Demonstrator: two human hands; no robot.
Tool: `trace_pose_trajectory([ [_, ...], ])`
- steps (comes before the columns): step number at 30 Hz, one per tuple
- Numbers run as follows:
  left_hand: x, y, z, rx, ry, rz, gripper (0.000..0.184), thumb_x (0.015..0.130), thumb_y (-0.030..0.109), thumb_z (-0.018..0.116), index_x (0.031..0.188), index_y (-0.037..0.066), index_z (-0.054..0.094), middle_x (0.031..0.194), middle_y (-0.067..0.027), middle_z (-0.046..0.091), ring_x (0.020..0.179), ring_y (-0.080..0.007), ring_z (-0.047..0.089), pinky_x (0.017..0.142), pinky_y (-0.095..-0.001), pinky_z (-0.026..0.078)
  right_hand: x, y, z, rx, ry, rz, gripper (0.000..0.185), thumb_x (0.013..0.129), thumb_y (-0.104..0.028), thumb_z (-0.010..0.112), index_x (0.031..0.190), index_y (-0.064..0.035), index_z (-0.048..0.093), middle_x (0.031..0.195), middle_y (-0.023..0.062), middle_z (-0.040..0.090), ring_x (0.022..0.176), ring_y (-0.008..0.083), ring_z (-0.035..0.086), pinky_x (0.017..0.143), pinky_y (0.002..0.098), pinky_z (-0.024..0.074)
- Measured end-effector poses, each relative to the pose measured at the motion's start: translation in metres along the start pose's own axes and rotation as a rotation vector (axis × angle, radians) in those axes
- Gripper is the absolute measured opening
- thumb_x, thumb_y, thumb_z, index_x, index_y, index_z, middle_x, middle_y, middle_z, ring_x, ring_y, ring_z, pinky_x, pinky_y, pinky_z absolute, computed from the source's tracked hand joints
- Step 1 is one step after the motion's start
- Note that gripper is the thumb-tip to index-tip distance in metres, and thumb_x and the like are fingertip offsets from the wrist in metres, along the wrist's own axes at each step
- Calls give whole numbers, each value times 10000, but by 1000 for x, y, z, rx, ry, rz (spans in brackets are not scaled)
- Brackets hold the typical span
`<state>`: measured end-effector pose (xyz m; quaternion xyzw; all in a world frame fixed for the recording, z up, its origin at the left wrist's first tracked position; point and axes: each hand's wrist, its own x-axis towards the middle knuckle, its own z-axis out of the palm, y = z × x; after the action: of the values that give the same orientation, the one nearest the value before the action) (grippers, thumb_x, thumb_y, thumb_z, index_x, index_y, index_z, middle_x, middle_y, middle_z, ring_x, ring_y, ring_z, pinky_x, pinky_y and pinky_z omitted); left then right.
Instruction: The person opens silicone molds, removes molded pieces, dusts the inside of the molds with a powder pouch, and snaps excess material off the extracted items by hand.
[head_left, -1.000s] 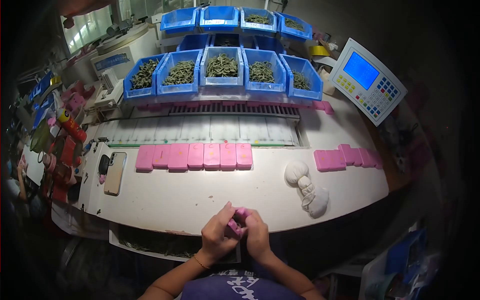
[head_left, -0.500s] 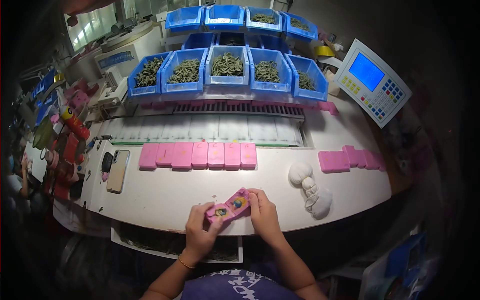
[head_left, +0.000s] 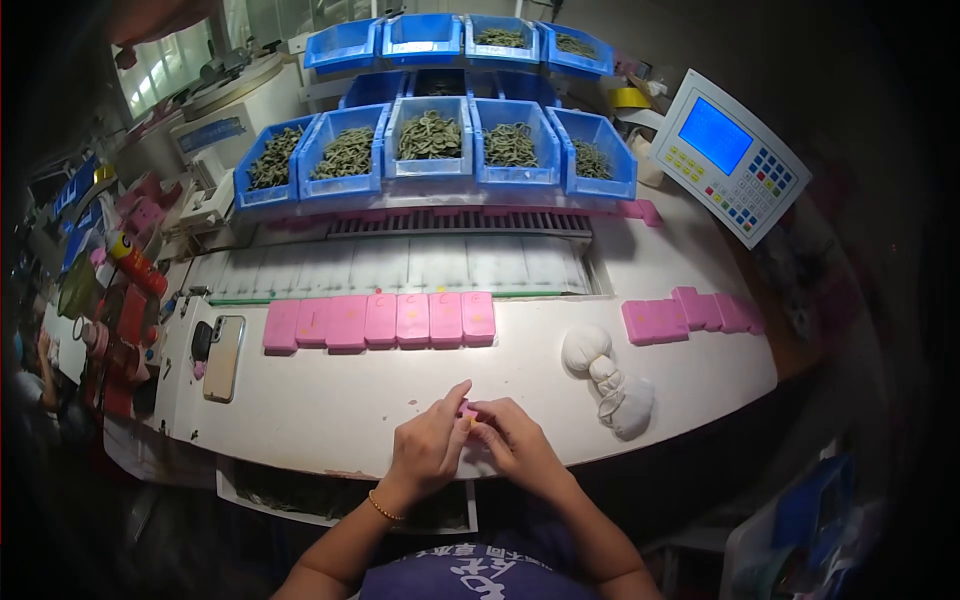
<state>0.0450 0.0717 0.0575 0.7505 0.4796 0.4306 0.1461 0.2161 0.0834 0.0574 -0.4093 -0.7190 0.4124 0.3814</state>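
Both hands are together near the table's front edge, around a pink mould (head_left: 467,411), most of which they hide. My left hand (head_left: 424,444) covers its left side, with the fingers pointing up and the thumb against it. From the right, my right hand (head_left: 518,446) grips it between bent fingers and thumb. The inside of the mould is out of sight. Beyond the hands, several similar pink moulds (head_left: 397,320) stand side by side in a row, some with small marks on top.
A white cloth bag tied in the middle (head_left: 606,378) lies to the right, before more pink moulds (head_left: 655,322). On the left lies a phone (head_left: 223,358). Blue bins (head_left: 428,140) of green pieces stand behind, beside a control panel (head_left: 730,155). An open drawer (head_left: 350,500) sits below the table edge.
The pink mould was spread open, showing dark greenish pieces in its two halves; now it is folded between my hands, which have come closer together. The whole view has shifted slightly.
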Motion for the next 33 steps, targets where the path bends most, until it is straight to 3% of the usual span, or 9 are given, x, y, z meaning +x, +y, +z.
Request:
trace_pose_trajectory([
  [3,-3,7,3,12,-36,-13,443,919,193,635,1309,11,528,814,-148,671,629,-301,651,581,-369,516,-6,5,5,-210,110,-160,235,915,-32,612,1143,20,587,1024,178,630,918,323,644,781,386,528],
  [7,-4,7,6,20,-78,-39,405,909,161,641,1268,13,525,829,-148,679,640,-300,661,589,-367,524,-10,11,7,-205,162,-228,211,919,-26,611,1123,28,598,1021,177,646,905,330,652,777,386,536],
  [9,-2,4,5,-7,-50,15,376,905,135,638,1240,19,513,828,-146,677,663,-297,673,602,-374,535,-9,10,8,-59,142,-180,208,904,-10,625,1108,28,611,1015,177,655,908,337,662,788,378,542],
  [19,2,1,1,-35,-168,56,317,922,52,596,1208,-6,473,830,-185,650,700,-336,679,619,-386,541,-3,7,0,83,137,-58,196,916,-2,619,1106,38,639,1051,169,680,938,285,683,823,332,544],
  [27,1,-3,2,-62,-145,41,328,915,75,611,1202,1,471,855,-191,668,737,-352,685,635,-411,549,-1,2,3,346,134,134,162,896,-21,647,1038,48,681,1012,126,712,903,150,687,810,282,557],
  [31,-1,-4,0,-70,-155,42,329,929,76,598,1215,0,454,866,-204,671,754,-362,691,647,-410,555,0,5,7,392,156,166,152,900,-26,649,1030,43,687,1007,112,712,891,130,682,801,268,562],
  [33,-3,-4,-3,-137,-209,-32,316,943,45,569,1223,-32,445,957,-216,664,857,-349,709,777,-384,577,0,10,9,420,186,254,146,904,-28,646,1027,37,690,995,108,714,888,134,684,803,265,564],
])
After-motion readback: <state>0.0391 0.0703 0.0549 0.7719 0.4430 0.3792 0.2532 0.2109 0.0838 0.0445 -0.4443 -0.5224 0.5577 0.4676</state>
